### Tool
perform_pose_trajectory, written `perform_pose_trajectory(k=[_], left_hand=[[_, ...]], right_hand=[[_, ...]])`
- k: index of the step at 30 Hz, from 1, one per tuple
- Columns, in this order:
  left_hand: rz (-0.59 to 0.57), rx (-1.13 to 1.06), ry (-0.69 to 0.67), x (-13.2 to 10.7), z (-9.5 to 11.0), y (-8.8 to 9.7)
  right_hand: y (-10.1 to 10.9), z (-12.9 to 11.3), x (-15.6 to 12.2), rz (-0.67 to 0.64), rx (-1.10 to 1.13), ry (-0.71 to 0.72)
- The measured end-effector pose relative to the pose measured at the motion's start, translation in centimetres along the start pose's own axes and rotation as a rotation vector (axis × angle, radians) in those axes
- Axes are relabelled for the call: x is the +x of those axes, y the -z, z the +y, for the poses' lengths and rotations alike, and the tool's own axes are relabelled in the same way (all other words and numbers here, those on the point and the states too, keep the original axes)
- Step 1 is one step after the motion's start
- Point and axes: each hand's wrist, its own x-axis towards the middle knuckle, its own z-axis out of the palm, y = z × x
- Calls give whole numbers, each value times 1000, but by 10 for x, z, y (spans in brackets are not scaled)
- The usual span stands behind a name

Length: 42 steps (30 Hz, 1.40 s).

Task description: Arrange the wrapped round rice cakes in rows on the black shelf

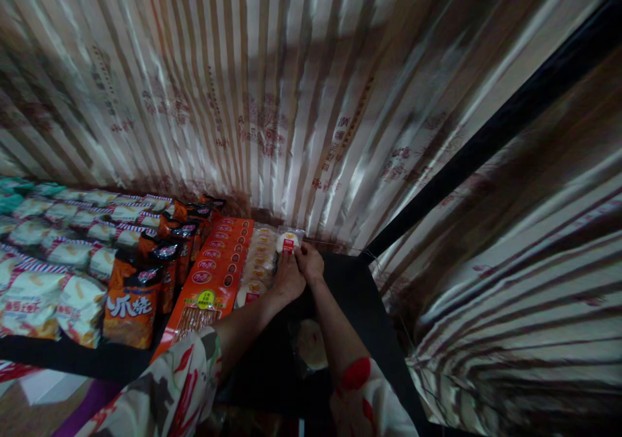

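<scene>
At the far edge of the black table [347, 307], a clear-wrapped round white cake [288, 240] with a red and yellow label lies at the end of a new row. My left hand [289, 278] has its fingers closed against the near side of that packet. Curled at the packet's right corner, my right hand [310, 261] appears to pinch the wrapper, with its fingertips partly hidden. Just left of my hands runs a row of similar wrapped cakes [261, 262]. A loose wrapped round cake [311, 344] lies nearer me, partly behind my right forearm.
Orange flat packs [214, 262] lie overlapped left of the cakes. Farther left stand orange and black snack bags [133, 304] and several rows of white bags [34, 294]. A striped curtain [272, 100] hangs behind the table, and a dark slanted pole [466, 145] stands at right.
</scene>
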Motion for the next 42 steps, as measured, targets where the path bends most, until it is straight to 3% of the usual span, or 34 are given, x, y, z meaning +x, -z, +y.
perform_pose_trajectory(k=[5,12,19,23,30,42], left_hand=[[-5,58,-4,-2,2,1],[19,65,-30,-8,5,4],[-6,51,-152,-26,12,5],[-48,103,-134,-44,17,0],[-34,196,-291,-82,20,-10],[-139,317,-339,-140,8,-25]], right_hand=[[-1,0,1,-8,-11,-10],[-7,9,1,79,164,49],[-7,20,-11,176,263,31],[-5,32,-26,205,297,36],[6,50,-59,211,347,54],[34,64,-129,259,265,39]])
